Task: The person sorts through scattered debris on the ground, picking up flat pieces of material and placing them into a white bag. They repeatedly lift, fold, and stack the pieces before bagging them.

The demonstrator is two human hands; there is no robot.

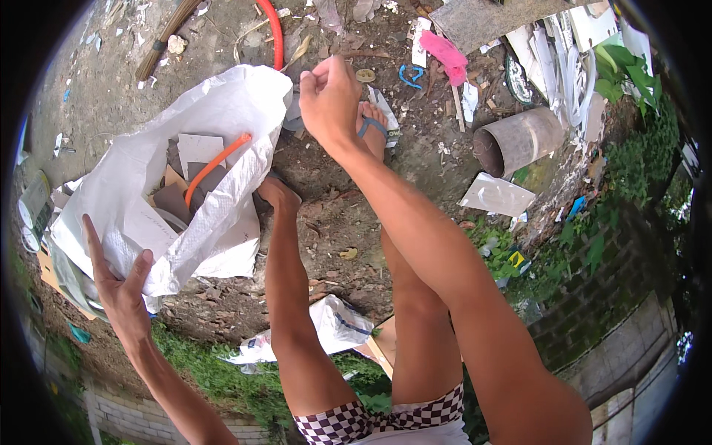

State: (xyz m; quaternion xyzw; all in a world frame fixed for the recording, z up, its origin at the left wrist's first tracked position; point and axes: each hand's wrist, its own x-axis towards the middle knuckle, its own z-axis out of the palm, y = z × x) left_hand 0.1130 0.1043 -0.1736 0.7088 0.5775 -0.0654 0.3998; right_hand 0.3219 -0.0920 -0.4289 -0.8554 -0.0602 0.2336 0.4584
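A white woven sack [256,93] lies at the left with its wide mouth toward me. Inside it are flat white and grey pieces [202,148] and a curved orange tube [215,170]. My left hand [122,289] is open at the sack's near left edge, thumb and index finger spread against the white fabric; its other fingers are mostly hidden. Just beyond the sack's right rim, my right hand [330,100] is raised above my sandalled foot [373,122] with curled fingers. Whatever lies in that closed hand, if anything, is hidden.
Scraps litter the dirt. A stick broom [167,37] and red hose [274,33] lie at the back. At right are a pink cloth [443,55], a hollow cylinder [519,139] and a white panel [497,194]. Another white sack [322,326] lies near my legs.
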